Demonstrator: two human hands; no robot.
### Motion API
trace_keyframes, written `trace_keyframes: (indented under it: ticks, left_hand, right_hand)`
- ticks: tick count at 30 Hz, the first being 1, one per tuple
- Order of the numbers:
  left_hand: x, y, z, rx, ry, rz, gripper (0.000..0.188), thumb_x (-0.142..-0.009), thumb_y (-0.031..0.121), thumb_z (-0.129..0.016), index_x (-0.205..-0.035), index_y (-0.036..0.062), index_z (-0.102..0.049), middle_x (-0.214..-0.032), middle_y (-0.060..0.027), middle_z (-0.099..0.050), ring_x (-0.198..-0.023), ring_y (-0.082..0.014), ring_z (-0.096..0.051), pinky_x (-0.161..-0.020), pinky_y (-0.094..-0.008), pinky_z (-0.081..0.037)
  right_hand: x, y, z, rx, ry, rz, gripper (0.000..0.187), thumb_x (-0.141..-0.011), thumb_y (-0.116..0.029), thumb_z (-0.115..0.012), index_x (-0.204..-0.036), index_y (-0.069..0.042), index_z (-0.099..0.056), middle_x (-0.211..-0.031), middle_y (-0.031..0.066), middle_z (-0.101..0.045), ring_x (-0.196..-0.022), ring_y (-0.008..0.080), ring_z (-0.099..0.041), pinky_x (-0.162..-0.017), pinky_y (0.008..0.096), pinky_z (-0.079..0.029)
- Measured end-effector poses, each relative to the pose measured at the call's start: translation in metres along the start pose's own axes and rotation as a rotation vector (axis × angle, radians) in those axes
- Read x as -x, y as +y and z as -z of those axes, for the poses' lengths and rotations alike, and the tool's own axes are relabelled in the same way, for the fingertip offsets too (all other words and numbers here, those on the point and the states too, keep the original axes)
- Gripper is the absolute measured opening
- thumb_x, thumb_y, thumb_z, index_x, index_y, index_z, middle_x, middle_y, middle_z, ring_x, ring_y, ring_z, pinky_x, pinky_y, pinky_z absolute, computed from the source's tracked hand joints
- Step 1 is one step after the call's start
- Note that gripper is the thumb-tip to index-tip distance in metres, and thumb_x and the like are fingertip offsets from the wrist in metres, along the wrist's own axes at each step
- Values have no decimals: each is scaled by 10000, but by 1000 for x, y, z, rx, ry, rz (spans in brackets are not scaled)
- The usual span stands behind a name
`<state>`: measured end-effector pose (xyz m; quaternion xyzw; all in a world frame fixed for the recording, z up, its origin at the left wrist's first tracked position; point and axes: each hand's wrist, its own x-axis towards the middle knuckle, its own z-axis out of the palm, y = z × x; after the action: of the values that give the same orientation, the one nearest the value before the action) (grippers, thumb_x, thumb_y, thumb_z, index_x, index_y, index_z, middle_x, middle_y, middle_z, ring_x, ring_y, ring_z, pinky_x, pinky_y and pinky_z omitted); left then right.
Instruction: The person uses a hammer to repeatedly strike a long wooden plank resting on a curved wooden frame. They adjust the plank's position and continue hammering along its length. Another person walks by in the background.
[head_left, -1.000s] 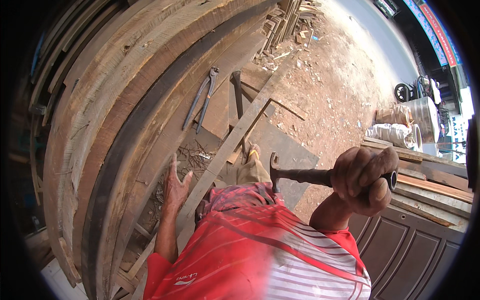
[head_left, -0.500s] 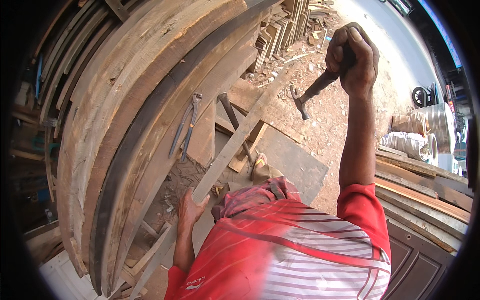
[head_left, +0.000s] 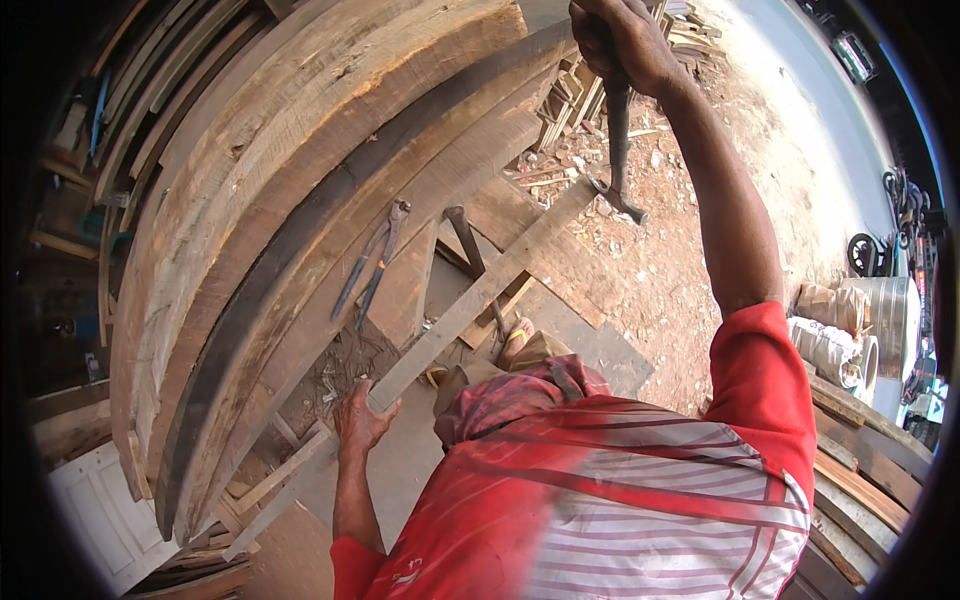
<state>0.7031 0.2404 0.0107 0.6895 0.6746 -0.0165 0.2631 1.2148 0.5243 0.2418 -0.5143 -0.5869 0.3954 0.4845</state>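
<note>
My left hand (head_left: 363, 418) is wrapped around a long, narrow grey wooden plank (head_left: 490, 285) that runs diagonally away to the far right. My right hand (head_left: 632, 48), raised at the far side, grips the dark handle of a claw hammer (head_left: 619, 140). The hammer's head hangs down by the plank's far end; whether it touches the wood I cannot tell. Long-handled pincers (head_left: 375, 265) with dark and orange grips lie on timber left of the plank. A dark metal bar (head_left: 465, 240) leans under the plank, partly hidden by it.
Thick stacked beams (head_left: 300, 190) fill the left side. Scrap wood and chips litter the ground (head_left: 660, 290) beyond. More boards (head_left: 860, 470) are piled at the right, near wrapped bundles (head_left: 830, 310). My sandalled foot (head_left: 515, 340) is beside the plank.
My right hand has swung the hammer left and farther away, bringing its head to the plank's far end. My left hand keeps its hold on the plank. The view has shifted slightly.
</note>
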Motion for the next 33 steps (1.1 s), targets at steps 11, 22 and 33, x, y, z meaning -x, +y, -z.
trace_keyframes:
  ticks: [11, 22, 33]
  left_hand:
    - [-3, 10, 9, -25, -76, 43, 547, -768, 409, -855, -1107, 26, -663, -1031, -220, -731, -976, -418, -714, -844, -514, -550]
    - [-2, -2, 4, -2, -120, 45, 627, -751, 417, -860, -1191, 15, -663, -1088, -222, -726, -1009, -411, -703, -879, -497, -547]
    - [34, 31, -2, 261, 389, -251, 601, -868, 417, -787, -1272, -4, -639, -1211, -212, -669, -1103, -381, -653, -969, -463, -515]
  right_hand:
    - [100, 13, -125, 482, -217, 424, 252, -922, -286, -716, -913, -49, -630, -670, 154, -650, -615, 362, -655, -568, 444, -508]
    - [162, 64, -185, 794, -430, 465, 250, -883, -336, -685, -1005, -133, -605, -821, 85, -666, -773, 342, -720, -617, 462, -577]
    - [101, -29, -49, 166, 328, 179, 582, -1024, -553, -574, -944, 16, -668, -614, 63, -617, -532, 93, -613, -464, 248, -470]
